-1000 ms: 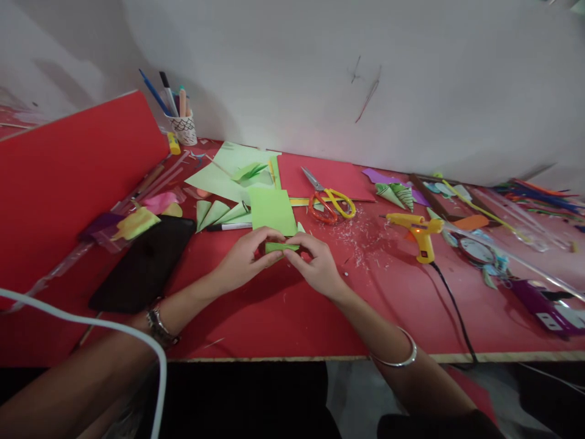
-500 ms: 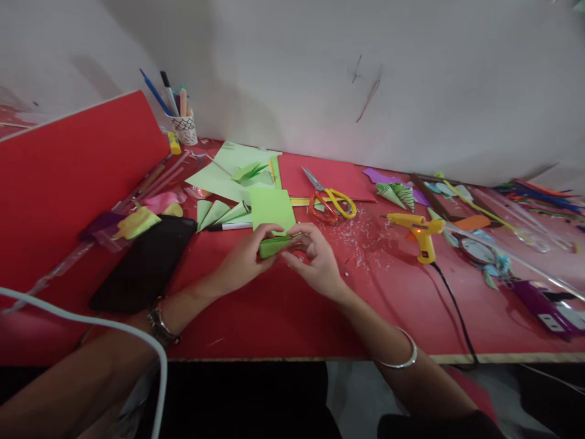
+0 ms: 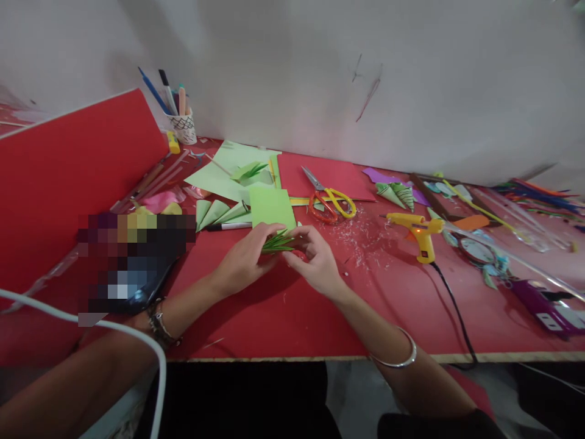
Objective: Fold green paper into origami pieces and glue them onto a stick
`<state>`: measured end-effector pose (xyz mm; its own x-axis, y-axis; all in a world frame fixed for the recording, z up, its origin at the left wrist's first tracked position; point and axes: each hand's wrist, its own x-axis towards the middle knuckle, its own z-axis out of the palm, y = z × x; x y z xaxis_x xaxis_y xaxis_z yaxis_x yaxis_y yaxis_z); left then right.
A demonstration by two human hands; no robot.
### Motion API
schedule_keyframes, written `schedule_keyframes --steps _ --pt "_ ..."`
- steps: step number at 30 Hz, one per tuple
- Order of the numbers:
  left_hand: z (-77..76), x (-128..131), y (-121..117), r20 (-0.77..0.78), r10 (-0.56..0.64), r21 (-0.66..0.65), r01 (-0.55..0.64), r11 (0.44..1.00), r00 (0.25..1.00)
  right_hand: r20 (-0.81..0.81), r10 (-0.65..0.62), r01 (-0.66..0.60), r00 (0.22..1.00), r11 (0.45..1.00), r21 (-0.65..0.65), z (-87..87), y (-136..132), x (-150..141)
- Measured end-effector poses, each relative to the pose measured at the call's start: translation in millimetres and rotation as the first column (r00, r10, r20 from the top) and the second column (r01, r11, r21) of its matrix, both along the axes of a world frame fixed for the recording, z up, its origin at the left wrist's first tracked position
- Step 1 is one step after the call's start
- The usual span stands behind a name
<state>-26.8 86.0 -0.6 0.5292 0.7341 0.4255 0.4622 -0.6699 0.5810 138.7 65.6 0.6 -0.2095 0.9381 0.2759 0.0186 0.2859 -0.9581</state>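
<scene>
Between my two hands is a folded green paper [image 3: 276, 242], its pleated edges fanned slightly apart. My left hand [image 3: 242, 257] is closed around its left end, the thumb partly hidden. At its right end my right hand [image 3: 316, 259] pinches it with curled fingers. Just beyond the hands lies a light green paper sheet [image 3: 273, 207]. To the left of that sheet are pale green folded paper cones [image 3: 222, 212] and a white marker [image 3: 231, 226]. Scissors [image 3: 323, 195] with red and yellow handles rest on a red sheet [image 3: 292, 174] farther back.
A yellow glue gun [image 3: 418, 233] with a black cord stands to the right, beside scattered white shreds. A patterned pen cup [image 3: 183, 127] is at the back left near a red board [image 3: 82, 177]. A white cable [image 3: 123, 326] crosses over my left forearm.
The folded green paper has turned in my fingers; its flat green face showed before, and now its layered edges show. Both hands keep almost the same place.
</scene>
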Motion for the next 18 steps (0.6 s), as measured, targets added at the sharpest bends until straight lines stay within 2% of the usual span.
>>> schedule_keyframes --steps 5,12,18 --pt "-0.4 0.5 0.1 0.004 -0.008 0.015 0.008 1.0 1.0 0.089 -0.003 0.001 0.996 1.0 0.021 -1.6 1.2 0.1" --pt "1.0 0.5 0.3 0.004 0.019 0.053 -0.019 0.998 1.0 0.055 -0.05 0.049 0.997 0.999 0.022 -0.3 1.2 -1.6" --pt "-0.9 0.4 1.1 0.03 -0.021 0.089 0.018 0.996 0.999 0.151 -0.042 0.021 0.988 0.99 0.137 3.5 -0.2 -0.5"
